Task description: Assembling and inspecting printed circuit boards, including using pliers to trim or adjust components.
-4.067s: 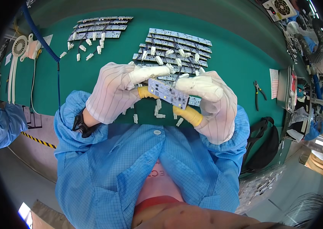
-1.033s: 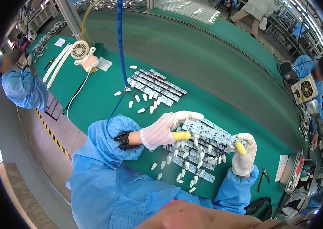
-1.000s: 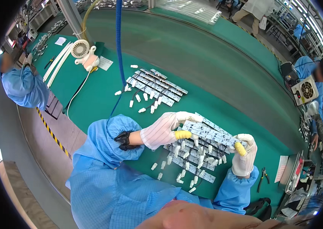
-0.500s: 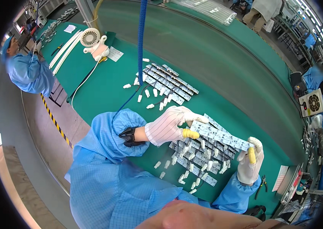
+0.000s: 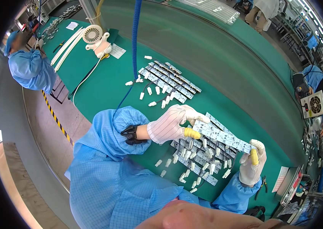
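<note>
A long white circuit board strip [image 5: 224, 136] is stretched between my two gloved hands. My left hand [image 5: 175, 124], in a striped white glove with a yellow thumb cover, pinches its left end. At the other end, my right hand [image 5: 253, 162] grips the strip between thumb and fingers. Beneath it lies a pile of similar circuit boards [image 5: 209, 178] with dark wires and white connectors [image 5: 187, 154], partly hidden by the strip and my left hand. A black wrist strap [image 5: 130, 134] circles my left wrist, joined to a blue coiled cord [image 5: 135, 42].
A second stack of circuit boards [image 5: 169, 82] lies farther back on the green table. Beyond it stand a small fan [image 5: 93, 35] and white strips [image 5: 68, 49]. Pliers [image 5: 261, 187] lie right of my right hand. Co-workers [image 5: 32, 66] sit at left and right, one behind a white fan-faced box [image 5: 313, 104].
The view has shifted slightly. Both hands still hold the strip in nearly the same pose. The right-hand co-worker's head and arm have moved.
</note>
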A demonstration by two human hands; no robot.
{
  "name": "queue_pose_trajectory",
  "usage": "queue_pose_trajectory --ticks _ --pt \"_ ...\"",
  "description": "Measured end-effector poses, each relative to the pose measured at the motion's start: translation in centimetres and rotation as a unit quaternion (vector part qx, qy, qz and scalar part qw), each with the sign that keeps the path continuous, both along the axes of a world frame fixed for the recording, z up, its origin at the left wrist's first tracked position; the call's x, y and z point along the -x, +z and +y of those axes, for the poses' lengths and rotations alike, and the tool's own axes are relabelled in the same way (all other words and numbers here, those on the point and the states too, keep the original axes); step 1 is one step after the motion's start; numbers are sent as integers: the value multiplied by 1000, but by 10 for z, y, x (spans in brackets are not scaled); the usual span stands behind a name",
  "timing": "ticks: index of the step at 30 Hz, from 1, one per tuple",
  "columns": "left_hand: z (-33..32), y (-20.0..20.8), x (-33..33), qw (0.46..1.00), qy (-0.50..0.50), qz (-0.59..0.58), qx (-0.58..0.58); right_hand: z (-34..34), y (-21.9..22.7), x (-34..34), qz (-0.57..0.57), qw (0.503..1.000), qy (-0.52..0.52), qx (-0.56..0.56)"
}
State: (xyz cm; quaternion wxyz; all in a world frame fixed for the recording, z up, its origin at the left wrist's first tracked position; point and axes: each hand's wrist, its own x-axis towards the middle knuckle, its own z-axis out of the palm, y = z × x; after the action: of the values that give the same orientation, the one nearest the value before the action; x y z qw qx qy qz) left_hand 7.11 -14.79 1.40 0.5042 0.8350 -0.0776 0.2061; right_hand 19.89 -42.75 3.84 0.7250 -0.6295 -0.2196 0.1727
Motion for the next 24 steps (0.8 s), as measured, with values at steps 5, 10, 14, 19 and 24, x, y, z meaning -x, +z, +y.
queue_pose_trajectory --ticks 5,10,14,19,24 --pt "-1 2 1 1000 8 10 -8 0 0 0 -7 1000 -8 12" --pt "-1 3 0 1000 6 24 -2 2 2 0 1 1000 -5 -1" --pt "-1 -1 -1 1000 5 20 10 0 0 -2 -9 1000 13 -17" --pt "-3 -1 0 1000 23 17 4 0 -1 -2 -3 1000 15 -22" --pt "-4 2 2 999 19 29 16 -1 -1 -2 6 1000 13 -13"
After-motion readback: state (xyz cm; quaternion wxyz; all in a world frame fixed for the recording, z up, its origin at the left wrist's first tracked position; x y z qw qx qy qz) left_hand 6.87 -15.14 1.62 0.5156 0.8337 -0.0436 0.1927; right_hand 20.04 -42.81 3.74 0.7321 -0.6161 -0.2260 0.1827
